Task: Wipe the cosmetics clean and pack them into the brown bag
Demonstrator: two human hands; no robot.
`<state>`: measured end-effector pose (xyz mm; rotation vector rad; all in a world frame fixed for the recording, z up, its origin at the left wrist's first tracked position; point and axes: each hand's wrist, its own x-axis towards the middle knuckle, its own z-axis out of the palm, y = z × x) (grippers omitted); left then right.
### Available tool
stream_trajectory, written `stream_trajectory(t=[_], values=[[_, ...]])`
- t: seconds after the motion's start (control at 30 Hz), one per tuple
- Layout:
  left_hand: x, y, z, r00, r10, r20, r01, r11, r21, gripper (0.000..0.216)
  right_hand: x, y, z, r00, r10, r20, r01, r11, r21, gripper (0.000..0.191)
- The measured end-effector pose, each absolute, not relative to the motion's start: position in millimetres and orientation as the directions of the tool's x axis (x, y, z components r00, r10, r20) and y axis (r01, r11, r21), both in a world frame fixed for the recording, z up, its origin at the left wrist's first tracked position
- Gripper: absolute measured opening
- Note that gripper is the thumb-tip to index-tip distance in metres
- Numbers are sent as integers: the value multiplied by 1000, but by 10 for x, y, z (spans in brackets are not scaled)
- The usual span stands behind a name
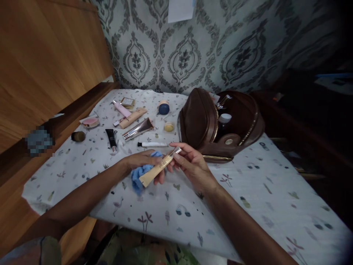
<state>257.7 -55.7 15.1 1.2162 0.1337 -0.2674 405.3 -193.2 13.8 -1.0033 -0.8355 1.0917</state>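
Observation:
Between my hands is a beige cosmetic tube (157,170) with a silver cap, tilted up to the right. The fingers of my right hand (194,167) pinch it at the cap end. My left hand (145,159) is closed on a crumpled blue cloth (139,178), which lies against the tube's lower part; some left fingers are hidden behind the tube. Just beyond my hands lies a thin white pen-like tube (153,144) with a black end. A silver tube (138,129) and a small black tube (111,140) rest farther left.
An open brown leather bag (198,117) stands at the right with several items inside. On the patterned tablecloth (171,221) are a peach tube (134,117), a pink tube (121,109), a dark blue jar (163,108), a small yellow pot (168,127), a pink compact (90,122) and a brush (78,136).

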Motion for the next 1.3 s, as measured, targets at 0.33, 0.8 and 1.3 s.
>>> stream_trajectory(t=[0.33,0.8,1.3], values=[[2583,-543,177,971,-119,-208,236,333,913,53,4135,-1968,189,356,918,176,-205,261,-943,28],[2755,-871,328,941,127,-315,287,195,938,67,4237,-2293,617,421,862,281,-124,362,-924,30],[3552,-901,1005,923,-41,382,-13,-997,-75,38,5243,-2921,1183,718,481,504,273,471,-839,19]])
